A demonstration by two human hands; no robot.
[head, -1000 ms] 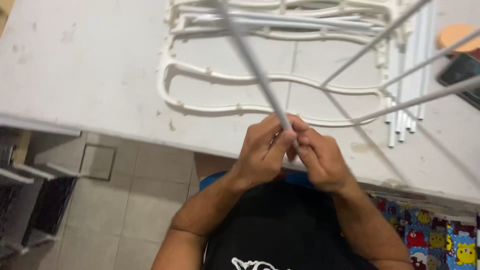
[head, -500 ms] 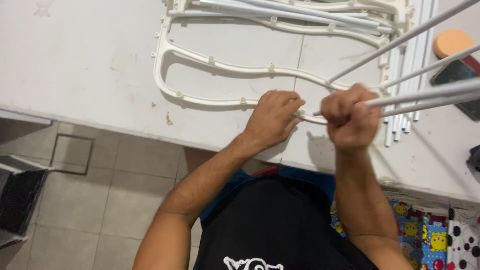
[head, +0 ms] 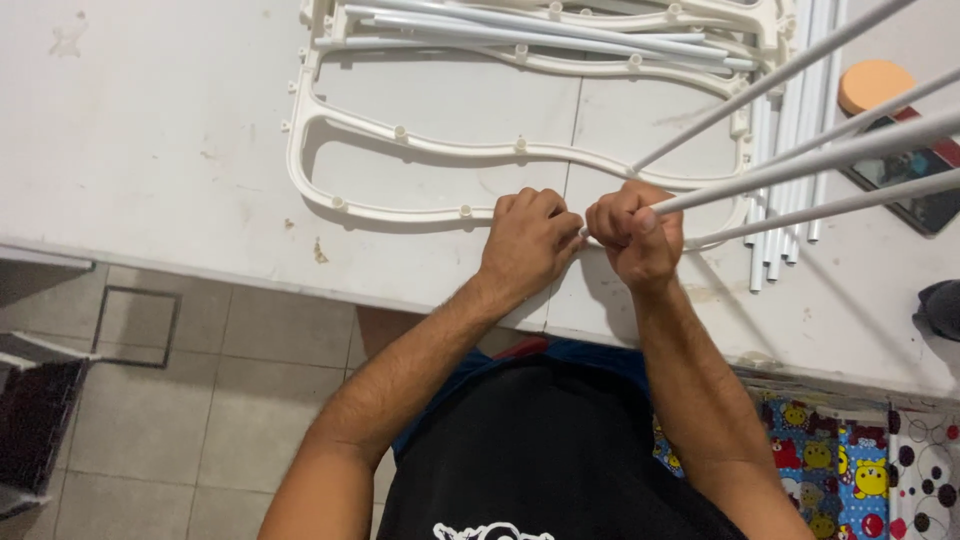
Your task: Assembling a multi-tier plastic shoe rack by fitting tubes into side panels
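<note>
Right hand (head: 634, 235) is fisted tight around the near ends of a bundle of thin white rods (head: 800, 165), which fan up and away toward the table's right edge. Left hand (head: 528, 240) is curled shut, knuckles up, touching the right hand at the rod ends (whether its fingers actually hold a rod, cannot tell). Both hands sit over the near edge of the white table (head: 150, 150). Just beyond them lies a flat white plastic frame (head: 400, 140), wavy outline with pegs. More white rods (head: 780, 200) lie loose by the frame's right side. An orange disc (head: 872, 85) sits on a dark phone (head: 905, 175) at the right edge.
</note>
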